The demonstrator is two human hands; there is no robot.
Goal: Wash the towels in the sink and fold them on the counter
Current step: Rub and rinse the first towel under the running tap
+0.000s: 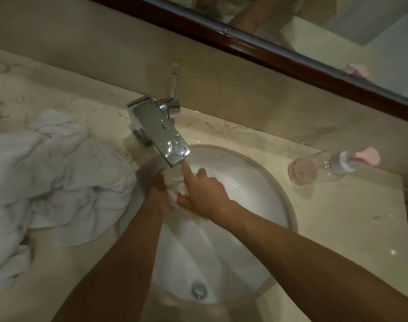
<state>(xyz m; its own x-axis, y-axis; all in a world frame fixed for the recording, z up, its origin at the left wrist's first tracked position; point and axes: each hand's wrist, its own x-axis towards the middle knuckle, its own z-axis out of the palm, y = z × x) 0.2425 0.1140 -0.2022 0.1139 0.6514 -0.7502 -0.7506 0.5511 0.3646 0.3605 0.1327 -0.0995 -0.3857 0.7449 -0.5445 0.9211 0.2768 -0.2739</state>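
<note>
A small wet white towel (175, 182) is bunched under the chrome faucet (159, 129), above the round white sink (240, 187). My left hand (157, 194) grips the towel from the left. My right hand (204, 191) holds it from the right, thumb curled under it and index finger pointing up toward the spout. Part of the towel is hidden between my hands. A heap of crumpled white towels (59, 180) lies on the marble counter (337, 228) left of the sink.
A clear plastic bottle (319, 167) lies on its side on the counter right of the sink, with a pink thing (368, 155) at its neck. The backsplash and a dark-framed mirror (291, 54) run behind. The sink drain (199, 290) is near me.
</note>
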